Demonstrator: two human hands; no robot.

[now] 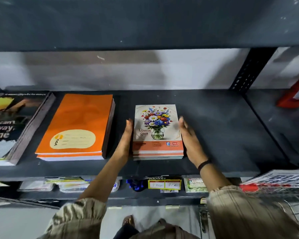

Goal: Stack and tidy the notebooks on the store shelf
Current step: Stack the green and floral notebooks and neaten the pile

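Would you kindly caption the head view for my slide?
Left hand and right hand flank the floral notebook stack on the shelf.

- Dim overall; dark shelf (pixel 223 118) soaks up light, white back wall (pixel 188 69) is brightest w/ soft grey shadows across it
- Light seems to come from above/behind the viewer
- Floral notebook stack (pixel 157 131) fairly sharp at centre; no hard glare
- Edges smeared & bent by wide-angle lens: black notebooks (pixel 10 126) at left, red item (pixel 295 92) at right blurred
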